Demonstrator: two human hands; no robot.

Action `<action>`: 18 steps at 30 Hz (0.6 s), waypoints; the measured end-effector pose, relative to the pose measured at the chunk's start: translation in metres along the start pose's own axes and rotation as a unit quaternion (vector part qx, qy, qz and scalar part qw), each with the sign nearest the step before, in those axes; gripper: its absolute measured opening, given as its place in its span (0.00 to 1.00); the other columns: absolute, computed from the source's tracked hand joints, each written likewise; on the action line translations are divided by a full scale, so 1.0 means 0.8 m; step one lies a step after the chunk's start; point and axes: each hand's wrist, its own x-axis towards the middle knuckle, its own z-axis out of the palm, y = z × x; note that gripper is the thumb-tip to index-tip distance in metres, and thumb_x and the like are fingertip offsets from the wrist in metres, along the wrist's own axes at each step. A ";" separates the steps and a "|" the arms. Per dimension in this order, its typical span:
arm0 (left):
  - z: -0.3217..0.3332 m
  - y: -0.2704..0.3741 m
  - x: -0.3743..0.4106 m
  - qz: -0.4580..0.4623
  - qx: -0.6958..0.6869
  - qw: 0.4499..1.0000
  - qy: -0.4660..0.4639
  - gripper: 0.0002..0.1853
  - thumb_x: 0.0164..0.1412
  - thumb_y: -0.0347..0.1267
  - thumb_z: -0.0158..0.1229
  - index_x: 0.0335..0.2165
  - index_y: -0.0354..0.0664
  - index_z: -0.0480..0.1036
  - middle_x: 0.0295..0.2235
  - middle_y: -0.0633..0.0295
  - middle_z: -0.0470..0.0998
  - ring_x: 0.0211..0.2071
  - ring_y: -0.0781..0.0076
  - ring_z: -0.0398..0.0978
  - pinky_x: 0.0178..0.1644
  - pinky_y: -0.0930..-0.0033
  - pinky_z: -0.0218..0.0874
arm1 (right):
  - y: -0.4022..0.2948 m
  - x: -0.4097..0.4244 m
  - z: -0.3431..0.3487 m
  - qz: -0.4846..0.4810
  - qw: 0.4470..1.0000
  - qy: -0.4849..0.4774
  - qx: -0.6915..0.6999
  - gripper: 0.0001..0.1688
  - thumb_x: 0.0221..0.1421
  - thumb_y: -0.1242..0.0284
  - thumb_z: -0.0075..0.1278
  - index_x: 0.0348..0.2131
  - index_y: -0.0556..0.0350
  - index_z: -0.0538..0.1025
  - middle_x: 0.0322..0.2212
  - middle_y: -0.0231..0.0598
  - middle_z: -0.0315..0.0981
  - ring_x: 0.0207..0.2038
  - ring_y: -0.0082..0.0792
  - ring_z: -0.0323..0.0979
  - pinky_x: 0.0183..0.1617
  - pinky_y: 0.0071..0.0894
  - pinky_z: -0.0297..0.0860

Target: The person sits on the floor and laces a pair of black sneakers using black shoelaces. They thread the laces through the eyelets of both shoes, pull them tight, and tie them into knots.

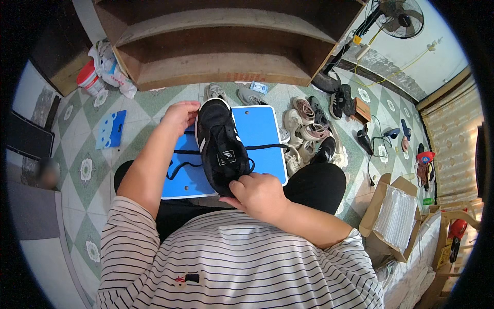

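A black sneaker with white side stripes and a pale sole edge is held above a small blue board with a white rim. Its toe points away from me and its loose black laces spread to both sides. My left hand is at the left of the toe, fingers against the sole edge; its thumb is hidden. With my right hand I grip the heel collar, thumb below and fingers curled at the opening. A label bearing writing shows on the insole.
Several shoes lie piled on the tiled floor at the right. Beyond the board stand grey shoes and a wooden shelf unit. Farther right are a floor fan, a hair dryer and an open cardboard box.
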 end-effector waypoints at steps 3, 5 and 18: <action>-0.001 0.019 -0.006 -0.048 -0.007 0.997 -0.052 0.07 0.51 0.31 0.56 0.31 0.43 0.72 0.27 0.66 0.74 0.28 0.75 0.71 0.32 0.76 0.62 | 0.008 -0.001 0.003 -0.052 0.998 -0.004 0.040 0.15 0.38 0.59 0.56 0.20 0.50 0.70 0.15 0.30 0.64 0.18 0.32 0.67 0.19 0.29 0.63; 0.002 0.038 -0.010 -0.093 0.011 0.991 -0.094 0.08 0.52 0.32 0.56 0.32 0.44 0.72 0.27 0.67 0.75 0.28 0.76 0.71 0.32 0.75 0.62 | 0.008 -0.003 0.005 -0.072 0.996 -0.013 0.054 0.12 0.38 0.62 0.54 0.19 0.49 0.70 0.16 0.31 0.65 0.19 0.32 0.68 0.19 0.32 0.65; 0.032 0.117 -0.055 -0.178 0.130 0.953 -0.208 0.19 0.60 0.43 0.47 0.32 0.35 0.73 0.25 0.57 0.78 0.23 0.71 0.77 0.27 0.69 0.71 | 0.002 -0.018 0.009 -0.160 0.987 -0.014 0.003 0.11 0.40 0.61 0.51 0.20 0.46 0.69 0.14 0.27 0.63 0.17 0.28 0.67 0.19 0.29 0.62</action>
